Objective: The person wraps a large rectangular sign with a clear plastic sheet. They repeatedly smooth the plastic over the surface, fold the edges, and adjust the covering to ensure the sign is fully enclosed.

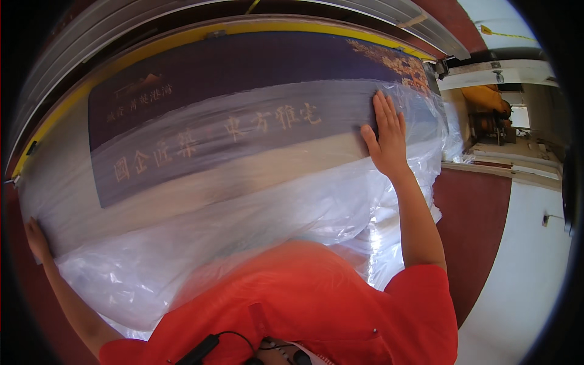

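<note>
A large printed panel (201, 146) in dark blue and pale beige, with light lettering, stretches across the view in front of me. Clear plastic film (243, 225) lies over much of it, smooth higher up and bunched in loose folds near my body. My right hand (387, 135) rests flat on the film near the panel's right end, fingers extended and thumb apart. At the far left, my left hand (38, 240) touches the film-covered edge, its fingers stretched along the surface and partly hard to see. Neither hand grasps anything visible.
A yellow strip (261, 26) runs along the panel's far edge, with grey metal rails (152, 27) beyond. At right are a dark red wall section (471, 225), a white wall (517, 274), and an opening showing an orange-yellow object (486, 100). My red shirt fills the bottom.
</note>
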A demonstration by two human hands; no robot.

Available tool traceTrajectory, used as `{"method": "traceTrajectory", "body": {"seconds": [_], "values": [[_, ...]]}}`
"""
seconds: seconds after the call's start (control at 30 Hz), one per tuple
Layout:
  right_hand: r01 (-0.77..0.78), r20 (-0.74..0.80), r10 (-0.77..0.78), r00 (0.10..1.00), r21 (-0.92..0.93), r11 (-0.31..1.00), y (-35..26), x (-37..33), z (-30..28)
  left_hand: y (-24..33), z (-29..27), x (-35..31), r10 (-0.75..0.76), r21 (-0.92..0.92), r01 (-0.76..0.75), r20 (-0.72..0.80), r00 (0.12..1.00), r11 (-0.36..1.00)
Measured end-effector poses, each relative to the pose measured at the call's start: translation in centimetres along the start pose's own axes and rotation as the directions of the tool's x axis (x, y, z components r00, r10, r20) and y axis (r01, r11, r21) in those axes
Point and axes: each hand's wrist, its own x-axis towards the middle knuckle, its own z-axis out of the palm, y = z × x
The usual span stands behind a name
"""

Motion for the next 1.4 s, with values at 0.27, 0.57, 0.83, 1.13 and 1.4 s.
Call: {"method": "traceTrajectory", "body": {"seconds": [0.27, 0.57, 0.83, 1.13, 1.4], "values": [[0.017, -0.143, -0.031, 0.989, -0.100, 0.995, 0.2, 0.4, 0.7, -6.4, -3.5, -0.8, 0.262, -0.261, -0.243, 0.040, 0.964, 0.934], [-0.172, -0.311, 0.255, 0.916, 0.271, 0.947, 3.9, 4.2, 1.7, 0.2, -15.5, -6.6, -0.117, -0.888, 0.455, 0.459, 0.881, -0.065], [-0.013, 0.074, 0.356, 0.932, 0.985, -0.171, 1.0, 5.6, -3.6, -4.6, -6.7, 0.5, -0.206, -0.654, 0.203, 0.073, 0.976, 0.729], [-0.337, -0.119, 0.568, 0.814, 0.700, 0.630, 10.5, 15.2, 2.7, 6.3, 5.7, 13.8, -0.407, -0.665, 0.321, 0.028, 0.913, 0.674], [-0.606, -0.143, 0.785, 0.602, 0.558, 0.567, 10.8, 17.8, 4.7, 8.5, 8.8, 15.9, -0.101, -0.320, 0.067, -0.091, 0.991, 0.945]]}}
